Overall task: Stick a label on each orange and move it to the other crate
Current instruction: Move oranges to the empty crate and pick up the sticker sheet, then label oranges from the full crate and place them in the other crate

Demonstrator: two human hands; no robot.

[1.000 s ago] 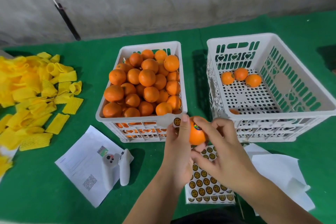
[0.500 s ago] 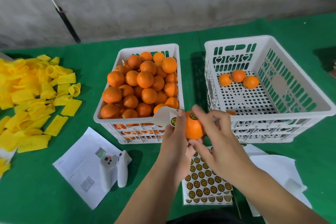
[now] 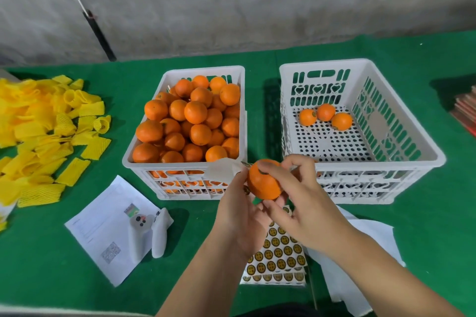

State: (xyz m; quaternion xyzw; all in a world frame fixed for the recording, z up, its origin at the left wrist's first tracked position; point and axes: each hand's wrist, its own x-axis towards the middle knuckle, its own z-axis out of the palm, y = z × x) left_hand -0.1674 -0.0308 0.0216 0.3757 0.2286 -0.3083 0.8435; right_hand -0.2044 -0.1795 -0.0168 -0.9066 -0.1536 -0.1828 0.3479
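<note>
One orange (image 3: pixel 262 183) is held in front of the two crates, between both hands. My right hand (image 3: pixel 296 203) grips it, with a fingertip pressed on its top where a dark label edge shows. My left hand (image 3: pixel 239 211) touches the orange's left side and pinches a white label backing strip (image 3: pixel 222 170). The left white crate (image 3: pixel 154 165) is piled with several oranges (image 3: pixel 195 113). The right white crate (image 3: pixel 386 165) holds three labelled oranges (image 3: pixel 325 116) at its far end. A sheet of round labels (image 3: pixel 279 252) lies under my hands.
Yellow foam nets (image 3: pixel 46 131) are heaped at the left. A printed paper (image 3: pixel 103 229) with a white controller (image 3: pixel 149 231) on it lies front left. White papers (image 3: pixel 360 252) lie front right, under my right arm. Reddish items (image 3: pixel 467 110) sit at the right edge.
My right fingertip has come down over the label on top of the orange. Both hands and the orange have shifted slightly left, and the backing strip has bent away to the left.
</note>
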